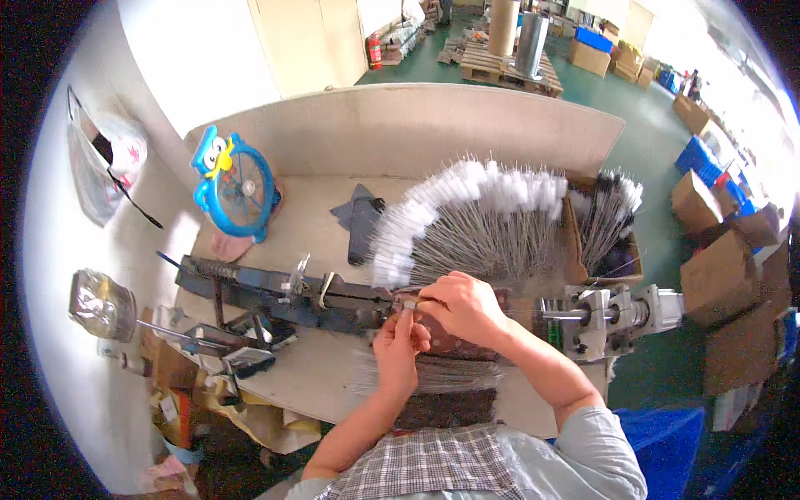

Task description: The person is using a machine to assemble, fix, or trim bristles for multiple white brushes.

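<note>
Here, at the workbench's [317, 375] near edge, both hands, left hand [398, 350] and right hand [463, 307], pinch a thin wire brush [410, 305] into the dark fixture [333, 300]; seating it squarely looks next.

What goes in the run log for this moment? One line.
left hand: pinching small pale piece | right hand: on dark metal machine bed | behind: white-tipped wire brushes

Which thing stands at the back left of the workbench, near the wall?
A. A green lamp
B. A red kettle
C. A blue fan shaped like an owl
C: the blue fan with its owl-shaped top stands at the back left of the workbench.
</note>
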`<state>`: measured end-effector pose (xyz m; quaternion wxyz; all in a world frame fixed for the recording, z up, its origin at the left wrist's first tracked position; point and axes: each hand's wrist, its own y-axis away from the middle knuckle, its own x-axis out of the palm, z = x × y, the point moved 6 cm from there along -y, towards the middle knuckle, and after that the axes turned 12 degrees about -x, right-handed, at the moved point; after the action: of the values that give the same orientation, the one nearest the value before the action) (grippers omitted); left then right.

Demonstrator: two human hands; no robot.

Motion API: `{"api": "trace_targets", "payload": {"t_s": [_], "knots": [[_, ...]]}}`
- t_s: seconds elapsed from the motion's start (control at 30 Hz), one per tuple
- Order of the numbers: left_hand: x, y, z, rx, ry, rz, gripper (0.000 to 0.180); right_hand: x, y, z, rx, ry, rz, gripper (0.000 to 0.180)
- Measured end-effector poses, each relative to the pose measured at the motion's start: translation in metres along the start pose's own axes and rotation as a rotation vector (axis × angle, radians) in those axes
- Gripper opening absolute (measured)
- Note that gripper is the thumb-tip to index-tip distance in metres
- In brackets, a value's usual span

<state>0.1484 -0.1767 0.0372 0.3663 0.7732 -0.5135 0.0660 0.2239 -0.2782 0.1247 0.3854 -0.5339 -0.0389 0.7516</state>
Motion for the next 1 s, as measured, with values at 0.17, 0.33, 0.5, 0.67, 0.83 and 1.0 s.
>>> {"api": "trace_targets", "payload": {"t_s": [0.17,0.33,0.5,0.67,0.83,1.0], "knots": [[0.008,0.001,-0.003,-0.039,-0.092,0.056,0.036,0.006,0.001,-0.013,0.181,-0.205,0.082,0.020],[0.006,-0.004,0.002,-0.171,0.257,0.099,0.044,0.004,-0.002,0.006,0.118,-0.098,0.051,0.024],[0.006,0.002,0.003,-0.124,0.364,0.080,0.033,0.010,-0.003,0.031,-0.036,0.139,-0.119,0.031],[0.013,0.003,0.002,-0.129,0.407,0.081,0.026,-0.002,0.002,0.026,-0.062,0.217,-0.227,0.032],[0.010,0.001,0.002,0.038,0.369,0.070,0.013,-0.007,0.010,0.027,-0.160,0.179,-0.250,0.028],[0.014,0.002,0.000,0.064,0.338,0.027,0.007,-0.010,0.014,0.026,-0.193,0.187,-0.233,0.026]]}}
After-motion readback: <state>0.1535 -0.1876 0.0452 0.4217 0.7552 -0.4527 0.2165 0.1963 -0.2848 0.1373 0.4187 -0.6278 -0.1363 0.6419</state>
